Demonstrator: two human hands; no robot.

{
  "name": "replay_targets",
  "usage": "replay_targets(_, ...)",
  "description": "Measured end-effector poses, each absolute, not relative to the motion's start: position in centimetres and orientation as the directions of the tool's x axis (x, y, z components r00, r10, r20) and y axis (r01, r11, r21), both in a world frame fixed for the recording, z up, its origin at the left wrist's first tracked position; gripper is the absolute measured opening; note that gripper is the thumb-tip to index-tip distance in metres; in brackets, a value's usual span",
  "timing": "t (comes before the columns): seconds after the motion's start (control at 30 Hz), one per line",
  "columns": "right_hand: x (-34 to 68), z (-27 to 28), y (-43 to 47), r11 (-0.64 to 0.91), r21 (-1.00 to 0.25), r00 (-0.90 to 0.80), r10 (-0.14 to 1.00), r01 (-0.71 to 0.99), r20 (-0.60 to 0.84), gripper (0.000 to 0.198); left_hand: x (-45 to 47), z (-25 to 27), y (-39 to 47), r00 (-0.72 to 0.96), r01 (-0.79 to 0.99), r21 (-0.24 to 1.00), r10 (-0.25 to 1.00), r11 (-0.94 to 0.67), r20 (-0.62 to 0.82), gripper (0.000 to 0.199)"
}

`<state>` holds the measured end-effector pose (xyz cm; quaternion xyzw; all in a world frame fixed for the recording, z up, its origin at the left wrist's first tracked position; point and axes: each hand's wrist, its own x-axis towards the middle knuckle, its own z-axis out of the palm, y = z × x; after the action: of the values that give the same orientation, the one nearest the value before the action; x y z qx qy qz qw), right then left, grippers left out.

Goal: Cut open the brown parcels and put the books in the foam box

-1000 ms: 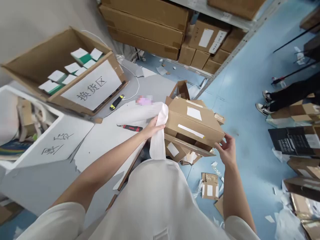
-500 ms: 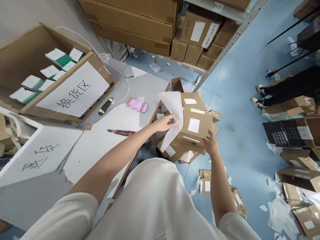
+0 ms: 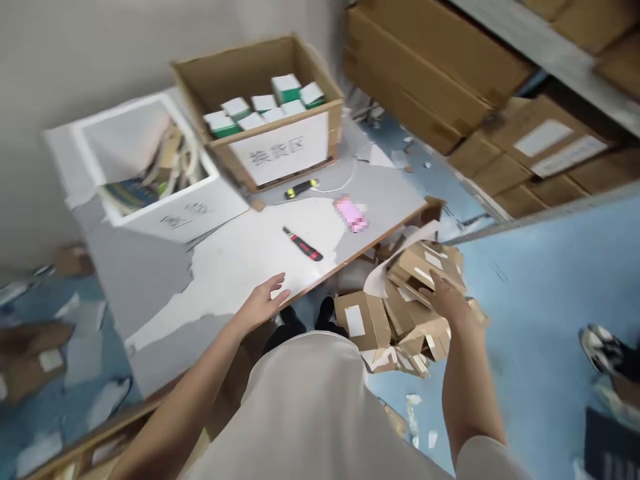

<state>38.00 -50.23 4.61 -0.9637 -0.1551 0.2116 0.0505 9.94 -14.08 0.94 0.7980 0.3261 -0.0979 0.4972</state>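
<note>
My left hand [image 3: 263, 301] hovers at the front edge of the table [image 3: 235, 280], fingers spread with nothing between them. Closest to it on the tabletop is a red and black utility knife [image 3: 303, 245]. My right hand [image 3: 447, 298] is over the pile beside the table, fingers apart, in front of a cardboard box [image 3: 425, 263]; whether the fingertips touch it I cannot tell. A sheet of white wrapping [image 3: 383, 270] lies along that box's left side. Below it, another cardboard box with a white label [image 3: 364, 320] rests among torn cardboard.
On the table stand a carton [image 3: 220, 150] of green-and-white boxes and a white bin [image 3: 200, 223] of mixed items. A yellow-black knife [image 3: 301, 189] and a blurred pink item [image 3: 351, 213] lie nearby. Shelves with boxes [image 3: 540, 143] rise at right. A person's shoe [image 3: 600, 348] is at far right.
My view has swung left toward the table. My left hand has left the white wrapping and moved over the table edge. My right hand has loosened from the cardboard box, which now sits on the pile.
</note>
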Motion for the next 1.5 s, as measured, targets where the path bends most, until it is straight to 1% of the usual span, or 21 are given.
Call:
replay_targets(0.1,39.7,4.3,-44.3,-0.826,-0.25,0.779,0.561,0.505,-0.279,0.07,2.7,1.8,-13.8,0.634,0.698,0.689,0.617,-0.195,-0.467,0.068)
replay_targets(0.2,39.2,3.5,-37.7,-0.591,-0.233,0.552,0.806,0.772,-0.213,0.063,-4.0,3.4,-15.0,0.468,0.703,0.709,0.789,-0.059,-0.398,0.065)
replay_targets(0.27,37.6,3.2,-32.4,-0.391,-0.172,0.358,0.913,0.904,-0.193,0.062,-8.3,4.5,-15.9,0.349,0.677,0.736,0.876,0.01,-0.333,0.06)
replay_targets(0.37,32.0,3.6,-23.3,-0.038,-0.21,0.019,0.996,0.977,-0.091,0.057,-15.8,4.9,-17.4,0.108,0.648,0.754,0.967,0.106,-0.229,0.055)
replay_targets(0.47,22.1,5.4,-16.3,0.236,-0.274,-0.234,0.971,0.932,0.04,0.044,-23.9,3.0,-20.4,-0.252,0.597,0.736,0.946,0.319,-0.205,0.051)
replay_targets(0.53,14.5,6.4,-13.4,0.448,-0.301,-0.444,0.892,0.842,0.083,0.037,-28.9,0.6,-23.2,-0.476,0.544,0.692,0.854,0.475,-0.211,0.052)
replay_targets(0.57,10.6,6.6,-12.3,0.56,-0.311,-0.567,0.82,0.768,0.078,0.035,-31.2,-0.8,-24.5,-0.563,0.505,0.674,0.798,0.539,-0.217,0.054)
replay_targets(0.63,3.0,6.2,-10.5,0.703,-0.317,-0.744,0.668,0.637,-0.011,0.035,-35.2,-3.8,-26.8,-0.684,0.381,0.661,0.678,0.646,-0.268,0.062)
replay_targets(0.7,-4.1,4.7,-9.2,0.77,-0.319,-0.833,0.529,0.552,-0.164,0.039,-38.5,-6.7,-28.2,-0.738,0.181,0.658,0.544,0.731,-0.4,0.073)
replay_targets(0.8,-13.9,0.7,-8.1,0.76,-0.422,-0.867,0.402,0.495,-0.295,0.045,-42.0,-10.7,-28.6,-0.688,-0.157,0.628,0.371,0.762,-0.623,0.085)
replay_targets(0.87,-19.4,-2.8,-7.9,0.684,-0.543,-0.873,0.365,0.487,-0.323,0.051,-43.3,-12.9,-28.1,-0.641,-0.293,0.61,0.322,0.737,-0.697,0.089)
replay_targets(0.93,-24.0,-6.6,-7.9,0.546,-0.643,-0.843,0.383,0.537,-0.378,0.061,-43.8,-14.8,-27.2,-0.626,-0.352,0.606,0.302,0.714,-0.719,0.094)
replay_targets(0.97,-25.8,-8.4,-7.9,0.459,-0.666,-0.807,0.399,0.588,-0.436,0.067,-43.8,-15.5,-26.7,-0.635,-0.361,0.614,0.298,0.702,-0.713,0.096)
replay_targets(1.03,-28.8,-11.6,-7.8,0.258,-0.68,-0.709,0.444,0.686,-0.548,0.084,-43.4,-16.5,-25.5,-0.676,-0.366,0.637,0.276,0.679,-0.683,0.099)
replay_targets(1.1,-31.0,-14.1,-7.5,0.068,-0.688,-0.624,0.493,0.723,-0.607,0.095,-42.5,-16.8,-24.4,-0.726,-0.364,0.651,0.234,0.666,-0.646,0.101)
replay_targets(1.13,-31.9,-15.0,-7.2,-0.007,-0.699,-0.594,0.522,0.715,-0.612,0.095,-42.0,-16.8,-23.9,-0.746,-0.367,0.653,0.209,0.663,-0.632,0.103)
replay_targets(1.2,-33.7,-16.5,-6.5,-0.105,-0.724,-0.549,0.581,0.682,-0.601,0.086,-41.0,-16.8,-22.9,-0.766,-0.389,0.651,0.164,0.651,-0.622,0.104)
replay_targets(1.27,-35.4,-17.9,-5.6,-0.161,-0.754,-0.528,0.622,0.637,-0.579,0.075,-40.3,-16.9,-22.2,-0.76,-0.435,0.649,0.132,0.624,-0.636,0.1)
replay_targets(1.33,-37.0,-19.4,-4.9,-0.203,-0.788,-0.546,0.621,0.582,-0.563,0.068,-40.0,-17.4,-21.6,-0.745,-0.486,0.653,0.115,0.581,-0.657,0.092)
replay_targets(1.4,-38.2,-20.9,-4.7,-0.217,-0.811,-0.58,0.602,0.543,-0.549,0.061,-40.0,-18.0,-21.2,-0.747,-0.511,0.678,0.116,0.529,-0.654,0.083)
replay_targets(1.5,-39.0,-22.3,-5.0,-0.15,-0.822,-0.611,0.599,0.549,-0.518,0.05,-40.1,-18.7,-21.0,-0.771,-0.512,0.72,0.119,0.468,-0.625,0.075)
